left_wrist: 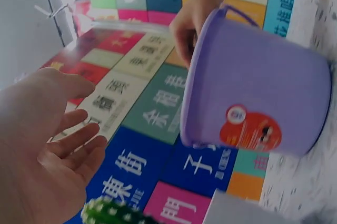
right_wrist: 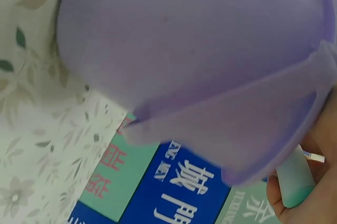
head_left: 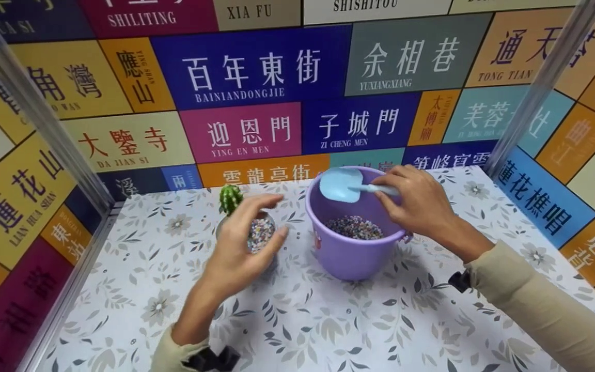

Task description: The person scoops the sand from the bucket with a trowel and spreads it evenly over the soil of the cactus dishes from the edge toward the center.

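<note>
Colourful sign panels with Chinese street names wall in a counter (head_left: 328, 330) covered in a leaf-and-flower print. From the head view, the right hand (head_left: 421, 204) pinches the handle of a pale blue scoop (head_left: 341, 184), thumb and fingers curled round it, blade held over the mouth of a purple bucket (head_left: 349, 248). Coloured gravel (head_left: 354, 227) lies low in the bucket. The scoop looks like light, stiff plastic, best held by its handle as it is now; the gravel is loose and would probably spill from a tilted blade. The left hand (head_left: 246, 243) hovers spread around a small pot (head_left: 261, 235) topped with the same gravel, fingers relaxed and gripping nothing; whether they touch the pot I cannot tell. A small green cactus (head_left: 230, 199) stands at the pot's far side, and its spines look like a hazard for fingers closing there. Pot and bucket stand near each other.

The left wrist view shows the open palm with straight fingers (left_wrist: 79, 140), the cactus top (left_wrist: 113, 214) just below, and the bucket wall (left_wrist: 253, 82) with a red sticker (left_wrist: 254, 128) beyond; the bucket probably handles as smooth and fairly light.

The right wrist view is filled by the bucket's outer wall and rim (right_wrist: 210, 77), with the scoop's handle end (right_wrist: 295, 182) gripped in the palm at the lower right.
</note>
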A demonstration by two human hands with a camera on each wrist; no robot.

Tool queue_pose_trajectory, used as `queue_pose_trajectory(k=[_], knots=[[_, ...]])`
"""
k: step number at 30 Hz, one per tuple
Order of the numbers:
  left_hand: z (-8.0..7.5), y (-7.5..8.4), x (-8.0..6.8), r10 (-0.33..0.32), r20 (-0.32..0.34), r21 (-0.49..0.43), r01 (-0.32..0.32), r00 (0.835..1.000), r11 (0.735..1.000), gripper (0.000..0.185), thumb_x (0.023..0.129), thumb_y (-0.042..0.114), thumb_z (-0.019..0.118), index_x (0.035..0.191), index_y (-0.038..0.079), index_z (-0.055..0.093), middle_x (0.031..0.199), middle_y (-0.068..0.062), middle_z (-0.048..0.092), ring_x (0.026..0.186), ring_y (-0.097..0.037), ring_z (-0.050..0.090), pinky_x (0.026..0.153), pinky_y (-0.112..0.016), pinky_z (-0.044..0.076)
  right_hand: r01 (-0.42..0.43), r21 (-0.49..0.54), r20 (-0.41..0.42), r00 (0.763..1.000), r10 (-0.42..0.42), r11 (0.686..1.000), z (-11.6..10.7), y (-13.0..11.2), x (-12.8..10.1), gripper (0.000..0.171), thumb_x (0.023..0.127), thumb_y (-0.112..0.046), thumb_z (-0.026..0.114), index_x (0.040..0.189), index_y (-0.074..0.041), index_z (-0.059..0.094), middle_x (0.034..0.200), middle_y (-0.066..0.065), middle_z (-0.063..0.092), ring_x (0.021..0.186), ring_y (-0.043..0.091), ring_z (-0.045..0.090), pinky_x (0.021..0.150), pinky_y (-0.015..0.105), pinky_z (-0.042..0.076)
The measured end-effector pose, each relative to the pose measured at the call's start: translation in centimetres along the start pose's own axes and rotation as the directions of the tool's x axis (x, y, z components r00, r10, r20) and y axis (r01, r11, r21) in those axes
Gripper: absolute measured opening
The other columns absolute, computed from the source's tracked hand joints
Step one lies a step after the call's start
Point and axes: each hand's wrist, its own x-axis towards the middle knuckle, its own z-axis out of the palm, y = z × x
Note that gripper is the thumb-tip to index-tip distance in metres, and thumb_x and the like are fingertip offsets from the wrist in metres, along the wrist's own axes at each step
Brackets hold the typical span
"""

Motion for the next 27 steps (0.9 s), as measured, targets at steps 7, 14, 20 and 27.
queue_pose_trajectory(k=[7, 14, 20, 27], knots=[[4.1, 0.0, -0.1, -0.093, 0.121, 0.056, 0.086, 0.988, 0.995, 0.055, 0.107, 0.038, 0.070, 0.153, 0.012, 0.059, 0.154, -0.005, 0.060, 0.142, -0.018, 0.057, 0.122, -0.044, 0.048, -0.012, -0.065, 0.133, 0.991, 0.020, 0.998, -0.6, 0.6, 0.5, 0.020, 0.093, -0.018, 0.082, 0.112, -0.014, 0.085, 0.105, 0.008, 0.077, 0.098, 0.032, 0.068, 0.085, 0.053, 0.054], [7.9, -1.0, 0.4, -0.217, 0.088, 0.072, 0.211, 0.972, 0.975, 0.061, 0.109, 0.046, 0.063, 0.158, 0.010, 0.054, 0.169, -0.015, 0.043, 0.156, -0.033, 0.044, 0.128, -0.055, 0.039, -0.018, -0.122, 0.274, 0.960, 0.051, 0.992, -0.1, -0.3, 1.7, 0.019, 0.094, -0.017, 0.081, 0.112, -0.016, 0.085, 0.110, 0.007, 0.077, 0.106, 0.032, 0.066, 0.085, 0.048, 0.047], [9.8, -2.6, 0.8, -0.226, -0.022, -0.020, 0.226, 0.974, 0.974, 0.057, 0.108, 0.038, 0.067, 0.154, 0.008, 0.056, 0.167, -0.019, 0.040, 0.151, -0.032, 0.051, 0.120, -0.043, 0.051, 0.027, -0.181, 0.315, 0.949, 0.032, 0.983, 1.2, -0.7, 2.6, 0.020, 0.091, -0.012, 0.082, 0.110, -0.013, 0.085, 0.111, 0.008, 0.076, 0.105, 0.031, 0.063, 0.081, 0.044, 0.040], [10.4, -3.6, 1.0, -0.309, 0.000, -0.150, 0.305, 0.951, 0.941, 0.061, 0.104, 0.042, 0.072, 0.154, 0.013, 0.055, 0.162, -0.012, 0.049, 0.151, -0.026, 0.051, 0.114, -0.035, 0.055, 0.125, -0.294, 0.362, 0.932, -0.010, 0.948, 2.4, -0.7, 2.9, 0.017, 0.083, -0.007, 0.083, 0.100, -0.011, 0.084, 0.105, 0.012, 0.075, 0.100, 0.036, 0.063, 0.082, 0.048, 0.042]])
